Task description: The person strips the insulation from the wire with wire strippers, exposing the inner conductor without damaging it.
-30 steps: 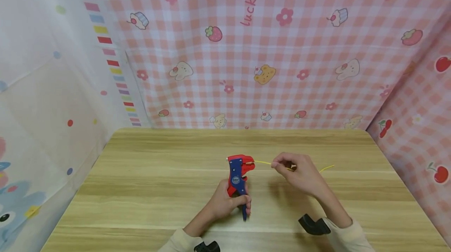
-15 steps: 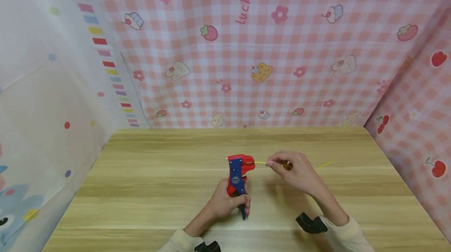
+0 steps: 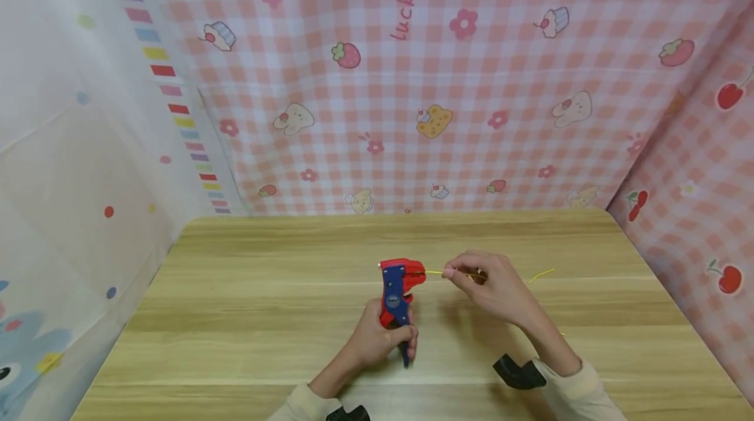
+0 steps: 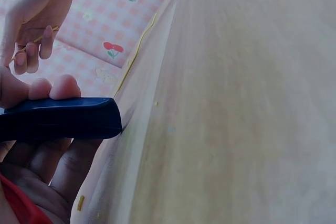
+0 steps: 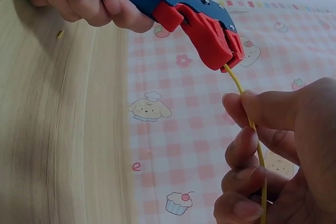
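My left hand point(image 3: 377, 336) grips the handles of a red and blue wire stripper point(image 3: 393, 290), its head upright and its mouth facing right. A thin yellow wire point(image 5: 234, 80) runs from that mouth to my right hand point(image 3: 491, 283). In the right wrist view, the thumb and index finger pinch the wire a short way from the red jaws, and the other fingers curl along its length. The wire's far tip is hidden inside the stripper. From the left wrist, the blue handle point(image 4: 63, 119) shows between the left fingers.
Beyond the right wrist shows a length of yellow wire point(image 3: 540, 275), seen along the wooden table point(image 3: 265, 316) in the left wrist view. Small yellow scraps point(image 4: 80, 203) lie on the tabletop. A checked curtain point(image 3: 330, 93) hangs behind the table.
My right hand has moved slightly left, so less wire shows between its fingertips and the stripper. The left hand keeps its grip nearly in place. The head view has shifted a little.
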A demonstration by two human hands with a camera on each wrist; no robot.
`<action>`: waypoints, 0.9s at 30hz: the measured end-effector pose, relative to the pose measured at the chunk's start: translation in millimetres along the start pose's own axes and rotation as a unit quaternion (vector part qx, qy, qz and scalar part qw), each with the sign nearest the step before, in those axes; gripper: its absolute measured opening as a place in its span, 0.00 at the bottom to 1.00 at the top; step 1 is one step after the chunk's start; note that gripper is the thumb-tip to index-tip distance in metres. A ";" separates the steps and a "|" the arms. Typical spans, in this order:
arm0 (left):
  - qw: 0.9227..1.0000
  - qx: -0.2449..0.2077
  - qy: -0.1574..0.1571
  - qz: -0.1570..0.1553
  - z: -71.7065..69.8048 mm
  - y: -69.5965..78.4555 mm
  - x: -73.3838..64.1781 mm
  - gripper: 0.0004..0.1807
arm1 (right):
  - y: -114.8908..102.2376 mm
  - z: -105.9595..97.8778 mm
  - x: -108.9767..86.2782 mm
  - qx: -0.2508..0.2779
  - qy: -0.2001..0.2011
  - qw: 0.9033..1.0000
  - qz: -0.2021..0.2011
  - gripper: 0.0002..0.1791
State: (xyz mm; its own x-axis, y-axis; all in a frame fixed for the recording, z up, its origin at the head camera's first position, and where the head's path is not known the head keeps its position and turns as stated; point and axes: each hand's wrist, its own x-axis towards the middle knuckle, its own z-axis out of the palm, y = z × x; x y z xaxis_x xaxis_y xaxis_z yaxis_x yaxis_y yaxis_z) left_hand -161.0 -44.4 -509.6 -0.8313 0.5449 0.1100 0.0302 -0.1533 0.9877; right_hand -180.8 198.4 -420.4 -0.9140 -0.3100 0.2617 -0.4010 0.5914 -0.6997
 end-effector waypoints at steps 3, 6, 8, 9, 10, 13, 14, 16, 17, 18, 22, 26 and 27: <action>1.000 0.001 0.001 0.001 0.2 -0.8 0.0 0.08 | 0.8 0.1 0.1 0.001 -0.001 1.000 -0.001 0.04; 1.000 0.002 0.000 0.003 0.1 -1.6 0.0 0.07 | 2.0 0.2 0.3 0.004 -0.001 1.000 -0.002 0.04; 1.000 0.002 -0.001 0.004 0.0 -1.7 -0.2 0.07 | 2.7 0.2 0.4 0.006 -0.002 1.000 -0.002 0.04; 1.000 0.002 -0.001 0.005 0.0 -1.7 -0.3 0.07 | 3.0 0.3 0.4 0.007 -0.002 1.000 -0.001 0.04; 1.000 0.002 -0.001 0.005 0.0 -1.6 -0.5 0.07 | 3.2 0.4 0.4 0.008 -0.002 1.000 -0.001 0.04; 1.000 0.001 0.002 0.004 0.1 -1.7 -1.1 0.05 | 3.6 0.8 0.5 0.012 -0.003 1.000 0.000 0.04; 1.000 0.001 0.003 0.003 0.1 -1.9 -1.3 0.04 | 3.7 1.0 0.5 0.012 -0.003 1.000 0.000 0.04; 1.000 0.002 0.006 -0.002 0.1 -2.7 -1.6 0.03 | 3.6 1.3 0.7 0.013 -0.003 1.000 0.001 0.04; 1.000 0.003 0.009 -0.006 0.1 -3.1 -1.8 0.03 | 3.5 1.5 0.8 0.013 -0.003 1.000 0.002 0.05; 1.000 0.003 0.011 -0.009 0.1 -3.5 -1.9 0.04 | 3.4 1.6 1.0 0.013 -0.003 1.000 0.002 0.05; 0.999 0.007 0.024 -0.025 1.5 -3.4 -2.2 0.06 | 2.2 2.0 1.1 0.011 -0.002 1.000 0.004 0.04; 0.999 0.005 0.041 -0.033 5.6 -1.9 -2.6 0.03 | 0.7 1.9 0.4 0.010 -0.001 1.000 0.003 0.04; 0.998 0.005 0.044 -0.034 6.7 -1.9 -2.7 0.03 | 0.5 1.9 0.1 0.011 0.000 1.000 0.002 0.04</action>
State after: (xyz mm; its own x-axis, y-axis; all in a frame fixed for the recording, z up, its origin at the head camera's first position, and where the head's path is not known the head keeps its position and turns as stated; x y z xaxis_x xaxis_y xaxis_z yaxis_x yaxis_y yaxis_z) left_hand -155.0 -40.1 -511.0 -0.8776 0.4782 0.0335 -0.0226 -0.1112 0.9935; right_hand -181.0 197.3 -421.9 -0.9157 -0.3075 0.2585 -0.3955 0.5767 -0.7148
